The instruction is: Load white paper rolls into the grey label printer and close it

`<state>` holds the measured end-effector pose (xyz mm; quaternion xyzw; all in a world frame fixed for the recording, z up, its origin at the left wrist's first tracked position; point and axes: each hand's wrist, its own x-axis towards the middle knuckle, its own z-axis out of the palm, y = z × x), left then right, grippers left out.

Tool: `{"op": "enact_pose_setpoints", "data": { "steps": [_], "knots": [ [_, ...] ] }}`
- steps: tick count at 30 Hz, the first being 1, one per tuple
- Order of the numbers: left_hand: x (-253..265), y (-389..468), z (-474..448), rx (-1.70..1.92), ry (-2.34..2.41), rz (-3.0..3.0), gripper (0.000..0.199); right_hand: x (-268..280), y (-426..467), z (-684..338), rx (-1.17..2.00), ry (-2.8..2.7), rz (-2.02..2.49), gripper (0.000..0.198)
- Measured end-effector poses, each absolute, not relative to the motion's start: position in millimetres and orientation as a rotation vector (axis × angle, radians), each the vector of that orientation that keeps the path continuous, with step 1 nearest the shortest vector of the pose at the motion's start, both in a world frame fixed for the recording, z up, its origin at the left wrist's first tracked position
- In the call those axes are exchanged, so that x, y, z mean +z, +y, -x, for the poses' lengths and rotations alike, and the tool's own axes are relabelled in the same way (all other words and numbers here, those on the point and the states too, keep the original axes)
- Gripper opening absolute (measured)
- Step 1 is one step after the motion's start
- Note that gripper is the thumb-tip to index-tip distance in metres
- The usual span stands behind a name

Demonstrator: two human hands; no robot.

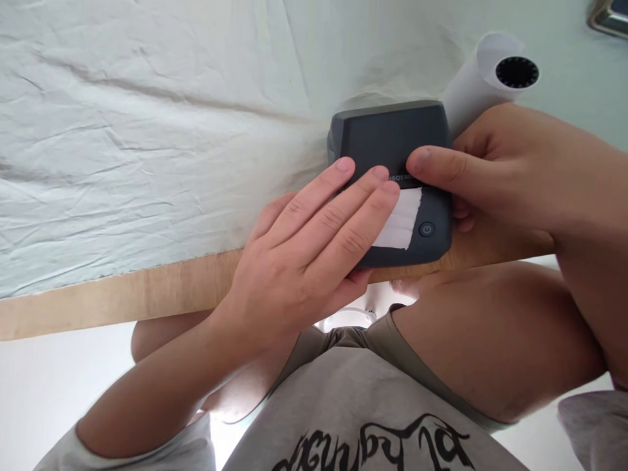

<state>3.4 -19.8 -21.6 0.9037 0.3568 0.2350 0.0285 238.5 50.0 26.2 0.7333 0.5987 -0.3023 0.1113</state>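
Observation:
A small dark grey portable printer (392, 140) is held at the table's front edge, a round power button at its near right corner. A strip of white paper (405, 219) with a torn edge lies across its top, partly covered by my fingers. My left hand (307, 255) grips the printer from the left, its fingers laid flat over the lid and paper and its thumb low at the near side. On the right side, my right hand (500, 173) holds the printer, thumb on the lid and the other fingers curled beside and below it, mostly hidden.
Behind my right hand lies a white paper roll (466, 91) with a black core end. A wrinkled pale cloth (147, 144) covers the table, whose wooden edge (122, 294) shows in front. A dark object with a shiny rim (611, 19) sits at the far right corner.

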Motion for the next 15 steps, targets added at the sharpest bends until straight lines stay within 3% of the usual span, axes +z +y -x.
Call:
{"op": "enact_pose_setpoints", "data": {
  "steps": [9,15],
  "knots": [
    [-22.0,-18.2,-4.9,0.781,1.077,-2.765,0.066,28.2,48.5,-238.1,-0.895,1.701,-2.155,0.104],
    [-25.8,-18.5,-3.3,0.666,1.305,-2.604,0.088,28.1,46.8,-239.6,-0.932,1.758,-2.150,0.099]
  ]
}}
